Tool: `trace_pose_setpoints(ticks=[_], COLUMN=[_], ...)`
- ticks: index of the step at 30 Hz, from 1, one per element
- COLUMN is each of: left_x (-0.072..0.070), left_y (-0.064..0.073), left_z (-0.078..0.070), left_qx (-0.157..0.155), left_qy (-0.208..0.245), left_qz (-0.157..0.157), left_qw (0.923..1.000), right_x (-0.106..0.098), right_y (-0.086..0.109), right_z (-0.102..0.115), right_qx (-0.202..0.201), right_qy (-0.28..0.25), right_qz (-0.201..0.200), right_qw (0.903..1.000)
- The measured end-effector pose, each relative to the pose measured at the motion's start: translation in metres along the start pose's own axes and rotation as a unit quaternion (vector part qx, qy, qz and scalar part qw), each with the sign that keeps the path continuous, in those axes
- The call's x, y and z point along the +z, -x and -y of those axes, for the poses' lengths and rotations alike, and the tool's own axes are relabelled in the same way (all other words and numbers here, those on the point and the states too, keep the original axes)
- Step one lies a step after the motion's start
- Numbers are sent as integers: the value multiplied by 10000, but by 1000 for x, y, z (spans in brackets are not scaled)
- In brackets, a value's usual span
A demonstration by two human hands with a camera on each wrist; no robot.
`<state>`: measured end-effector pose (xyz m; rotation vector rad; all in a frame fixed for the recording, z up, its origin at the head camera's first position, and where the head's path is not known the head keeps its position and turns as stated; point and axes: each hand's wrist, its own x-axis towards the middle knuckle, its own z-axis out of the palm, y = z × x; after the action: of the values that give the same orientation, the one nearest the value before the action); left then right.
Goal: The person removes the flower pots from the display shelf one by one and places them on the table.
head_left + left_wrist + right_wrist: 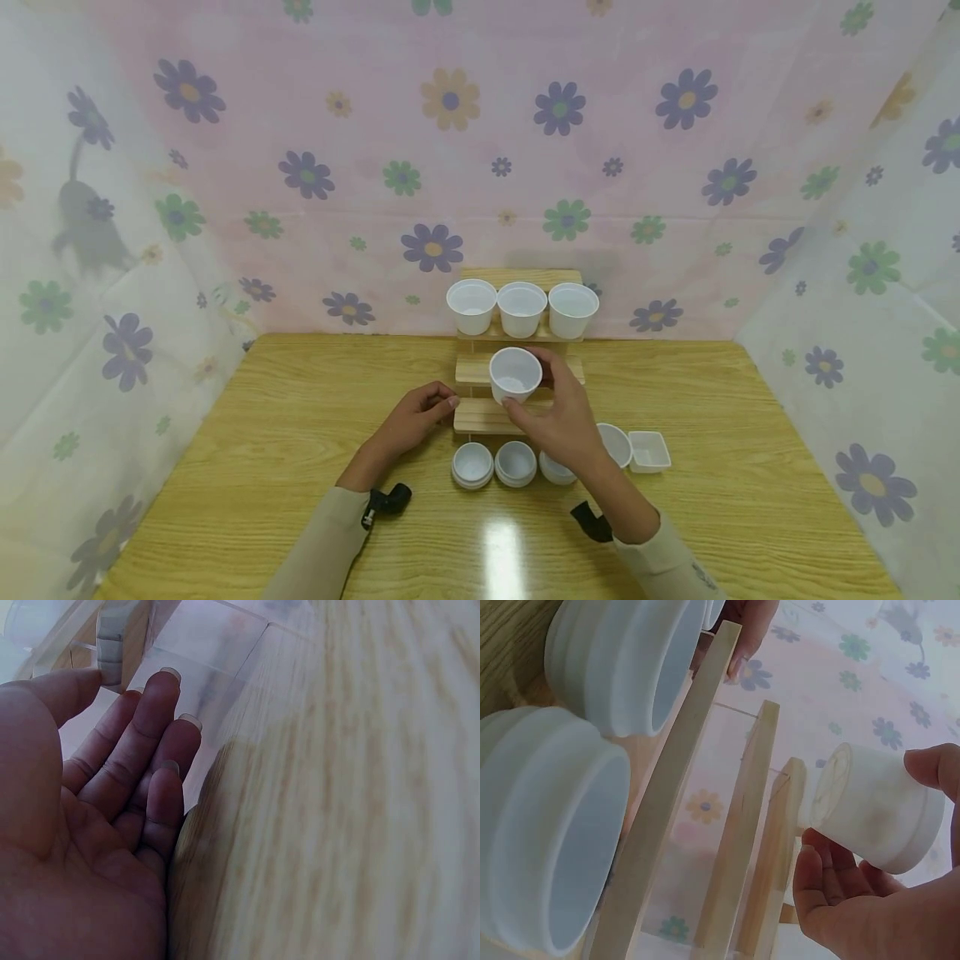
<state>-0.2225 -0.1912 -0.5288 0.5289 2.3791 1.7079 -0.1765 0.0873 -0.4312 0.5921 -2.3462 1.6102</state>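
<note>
My right hand (564, 421) holds a white tapered cup (515, 372) above the middle of a stepped wooden rack (487, 418), thumb and fingers around its side. In the right wrist view the cup (877, 806) is tilted, with its base toward the rack. At the rack's left side my left hand (412, 419) touches the end of a lower plank. Its fingers look loosely bent in the left wrist view, with the thumb against the plank end (118, 641). Three similar white cups (521, 312) stand in a row on an upper step.
Small round white bowls (472, 467) line the table in front of the rack, one partly behind my right wrist. To their right are another round bowl (617, 446) and a square white dish (649, 452). A flowered cloth (450, 167) hangs behind the table.
</note>
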Motion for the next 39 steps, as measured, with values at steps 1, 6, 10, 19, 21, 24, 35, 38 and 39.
trace_pose_setpoints(ticks=[1, 6, 10, 19, 21, 24, 35, 38, 39], left_x=[0, 0, 0, 0, 0, 0, -1, -1, -1], left_y=[0, 0, 1, 0, 0, 0, 0, 0, 0], left_z=[0, 0, 0, 0, 0, 0, 2, 1, 1], left_qx=[-2, 14, 10, 5, 12, 23, 45, 36, 33], left_qy=[-5, -42, -43, -90, -86, -109, -126, -116, -115], left_qz=[-5, -6, 2, 1, 0, -7, 25, 42, 35], left_qw=[10000, 10000, 10000, 10000, 10000, 9999, 9999, 9999, 9999], right_x=[-1, -6, -9, -17, -19, -24, -37, -42, -43], right_y=[1, 4, 7, 12, 14, 16, 23, 26, 27], right_z=[0, 0, 1, 0, -1, -2, -6, -8, -8], right_qx=[-22, -14, 38, -154, -213, -240, -166, -156, -159], right_qy=[17, 69, 56, 188, 197, 199, 358, 519, 585], right_qz=[0, -25, -53, -47, -37, -39, -62, -73, -76], right_qw=[10000, 10000, 10000, 9997, 9996, 9995, 9992, 9985, 9981])
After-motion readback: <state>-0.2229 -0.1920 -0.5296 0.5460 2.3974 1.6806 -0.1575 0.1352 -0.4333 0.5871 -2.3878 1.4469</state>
